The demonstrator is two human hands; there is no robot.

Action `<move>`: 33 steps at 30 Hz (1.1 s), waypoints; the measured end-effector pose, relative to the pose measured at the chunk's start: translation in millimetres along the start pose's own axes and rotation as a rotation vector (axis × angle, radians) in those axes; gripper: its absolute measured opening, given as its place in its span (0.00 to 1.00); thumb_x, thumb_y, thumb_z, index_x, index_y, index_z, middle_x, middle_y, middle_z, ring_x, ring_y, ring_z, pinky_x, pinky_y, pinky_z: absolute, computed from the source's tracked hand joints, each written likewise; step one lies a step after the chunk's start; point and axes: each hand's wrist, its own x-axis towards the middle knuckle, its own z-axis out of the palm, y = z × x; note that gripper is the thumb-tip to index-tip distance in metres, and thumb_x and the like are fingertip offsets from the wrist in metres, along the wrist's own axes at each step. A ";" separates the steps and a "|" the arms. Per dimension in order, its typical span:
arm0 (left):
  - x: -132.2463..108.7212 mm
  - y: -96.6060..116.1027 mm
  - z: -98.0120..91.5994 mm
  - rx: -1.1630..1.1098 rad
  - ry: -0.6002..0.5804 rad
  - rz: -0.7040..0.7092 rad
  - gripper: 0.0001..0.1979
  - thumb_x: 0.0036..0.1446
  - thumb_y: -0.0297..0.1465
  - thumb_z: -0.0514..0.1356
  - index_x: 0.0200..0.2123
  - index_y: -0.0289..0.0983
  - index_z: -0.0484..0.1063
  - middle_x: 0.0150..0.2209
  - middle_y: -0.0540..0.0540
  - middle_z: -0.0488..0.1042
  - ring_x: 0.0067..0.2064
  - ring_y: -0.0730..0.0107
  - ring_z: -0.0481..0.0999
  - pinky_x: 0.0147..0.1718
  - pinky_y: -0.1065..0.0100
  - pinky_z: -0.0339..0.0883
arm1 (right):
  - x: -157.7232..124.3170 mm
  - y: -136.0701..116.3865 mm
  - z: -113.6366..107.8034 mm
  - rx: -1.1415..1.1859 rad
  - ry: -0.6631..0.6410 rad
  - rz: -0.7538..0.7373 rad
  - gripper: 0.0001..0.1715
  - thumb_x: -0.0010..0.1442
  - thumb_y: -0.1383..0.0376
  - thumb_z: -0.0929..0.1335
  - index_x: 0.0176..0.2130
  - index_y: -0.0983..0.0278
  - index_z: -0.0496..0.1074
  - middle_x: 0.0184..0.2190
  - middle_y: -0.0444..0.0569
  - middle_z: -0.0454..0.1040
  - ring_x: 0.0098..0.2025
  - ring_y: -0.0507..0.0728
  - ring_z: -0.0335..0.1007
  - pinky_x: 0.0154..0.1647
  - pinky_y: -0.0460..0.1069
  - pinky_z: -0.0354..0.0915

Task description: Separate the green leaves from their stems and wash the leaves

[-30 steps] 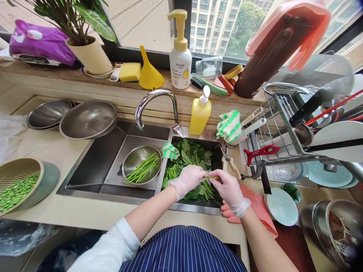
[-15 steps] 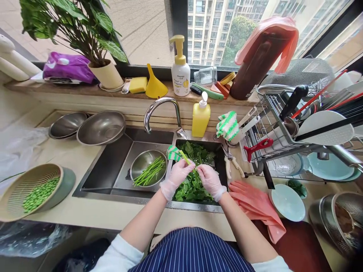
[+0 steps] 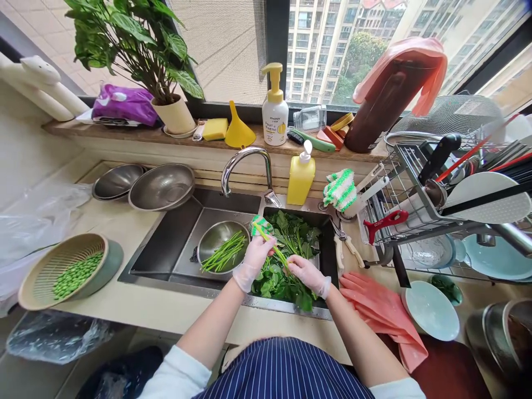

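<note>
Both my hands wear thin clear gloves and work over the right sink basin, which is full of leafy greens. My left hand pinches the upper end of a pale green stem that slants across the basin. My right hand grips the lower end of the same stem, just above the leaves. In the left sink basin stands a steel bowl holding several stripped green stems.
A woven basket of green beans sits at the counter's left. Two steel bowls rest behind the sink. Pink rubber gloves lie right of the sink, beside a pale plate and a dish rack. A faucet and a yellow soap bottle stand behind.
My hands lifted a stem out of the greens and turned it from lying level to slanting. My left hand rose toward the basin divider; my right dropped lower. The view shifted.
</note>
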 end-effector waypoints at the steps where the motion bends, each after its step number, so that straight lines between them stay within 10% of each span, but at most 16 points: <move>1: 0.5 -1.6 1.1 0.003 0.008 -0.017 0.13 0.44 0.37 0.65 0.29 0.32 0.72 0.27 0.46 0.73 0.27 0.72 0.71 0.25 0.73 0.65 | -1.0 0.8 1.7 -0.007 -0.009 -0.010 0.16 0.58 0.56 0.60 0.29 0.64 0.68 0.27 0.43 0.69 0.30 0.51 0.62 0.34 0.46 0.59; 12: -10.2 -15.9 14.1 0.081 -0.108 -0.056 0.06 0.44 0.27 0.63 0.21 0.33 0.69 0.18 0.51 0.68 0.21 0.75 0.67 0.23 0.73 0.62 | 13.9 27.0 6.9 0.266 0.268 0.206 0.15 0.56 0.60 0.57 0.27 0.65 0.66 0.26 0.46 0.71 0.29 0.52 0.66 0.35 0.47 0.64; 20: -3.7 -28.9 7.8 -0.029 -0.042 -0.154 0.12 0.40 0.31 0.67 0.29 0.30 0.72 0.27 0.45 0.74 0.24 0.74 0.72 0.25 0.72 0.67 | 2.3 15.9 16.4 0.290 -0.033 0.109 0.21 0.59 0.53 0.61 0.33 0.66 0.72 0.28 0.48 0.74 0.30 0.53 0.70 0.35 0.49 0.66; 33: -10.8 -60.5 -1.8 -0.191 0.025 -0.181 0.15 0.38 0.33 0.69 0.28 0.31 0.71 0.28 0.47 0.74 0.29 0.72 0.74 0.29 0.71 0.70 | 2.3 27.6 30.6 0.100 0.005 0.076 0.18 0.60 0.58 0.60 0.33 0.65 0.73 0.27 0.47 0.74 0.29 0.54 0.69 0.36 0.48 0.64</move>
